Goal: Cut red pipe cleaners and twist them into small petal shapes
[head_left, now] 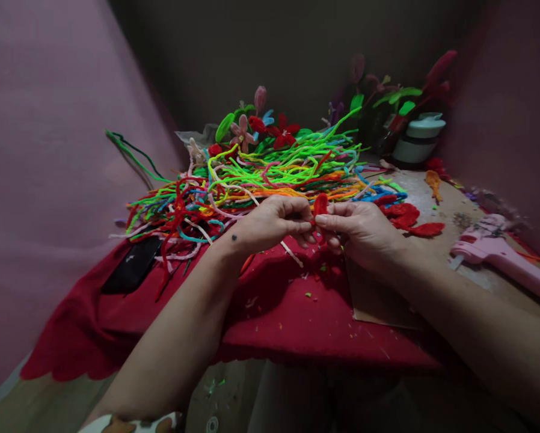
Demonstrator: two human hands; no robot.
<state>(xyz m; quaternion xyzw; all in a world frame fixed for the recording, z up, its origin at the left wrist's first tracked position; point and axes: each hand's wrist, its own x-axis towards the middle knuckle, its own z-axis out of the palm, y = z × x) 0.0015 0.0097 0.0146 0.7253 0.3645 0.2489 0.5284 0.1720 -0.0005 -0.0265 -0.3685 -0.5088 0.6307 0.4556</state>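
Observation:
A small red fuzzy petal (321, 205) stands upright between my two hands, above the red cloth (292, 319). My right hand (358, 228) pinches its base between thumb and fingers. My left hand (281, 222) is closed at the petal's lower left side, its thumb and fingertips pressed together on the same red piece. Behind the hands spreads a big heap of coloured pipe cleaners (270, 171), green, orange, red and white. Several finished red petals (403, 215) lie just right of my right hand.
A black phone (132, 264) lies at the left. Fuzzy flowers (283, 131) stand behind the heap. At the right are a pink glue gun (500, 246), a lidded jar (417, 141), an orange piece (433, 183) and a brown board (378, 294).

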